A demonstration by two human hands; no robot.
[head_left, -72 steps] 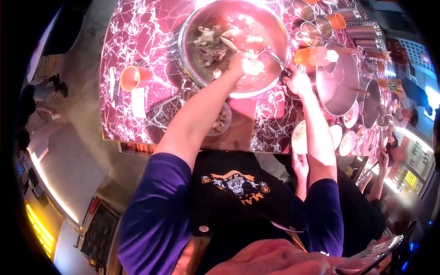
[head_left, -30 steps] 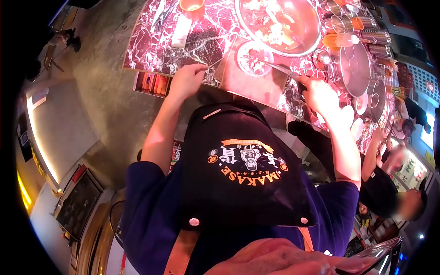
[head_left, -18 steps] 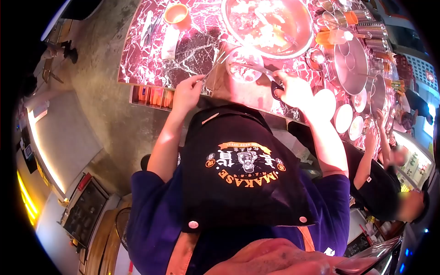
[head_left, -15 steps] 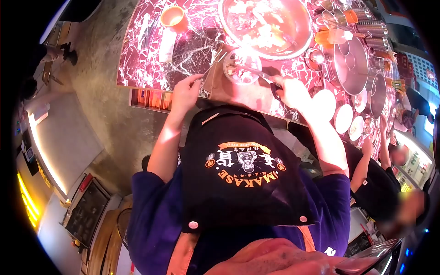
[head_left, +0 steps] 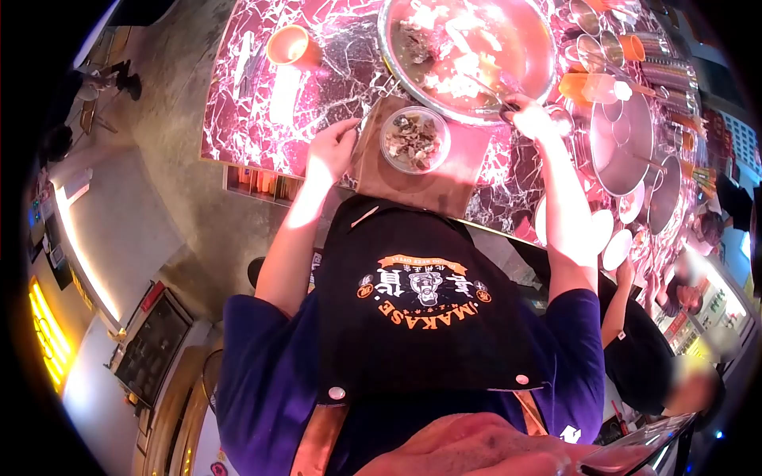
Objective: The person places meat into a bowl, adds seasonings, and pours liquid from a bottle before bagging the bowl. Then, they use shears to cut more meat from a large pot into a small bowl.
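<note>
My right hand (head_left: pixel 530 120) grips a pair of scissors (head_left: pixel 490 95) by the dark handle, blades pointing into the large metal pot (head_left: pixel 390 67). Pale and dark chunks of food (head_left: pixel 448 55) lie in reddish liquid there, partly washed out by glare. Just left of a brown cutting board (head_left: pixel 452 186), my left hand (head_left: pixel 335 149) is closed with fingers curled, nothing visible in it. Between the hands, a clear round bowl (head_left: pixel 416 141) of cut brownish pieces sits on the board.
An orange cup (head_left: pixel 288 46) stands at the table's far left. To the right are an orange squeeze bottle (head_left: pixel 587 87), a big round metal pan (head_left: pixel 623 143), and several white plates (head_left: pixel 617 250). A co-worker in black (head_left: pixel 643 349) stands at the right edge.
My right hand has moved from over the bowl up to the pot with the scissors. The bowl's contents now show uncovered. My left hand's fingers have curled in.
</note>
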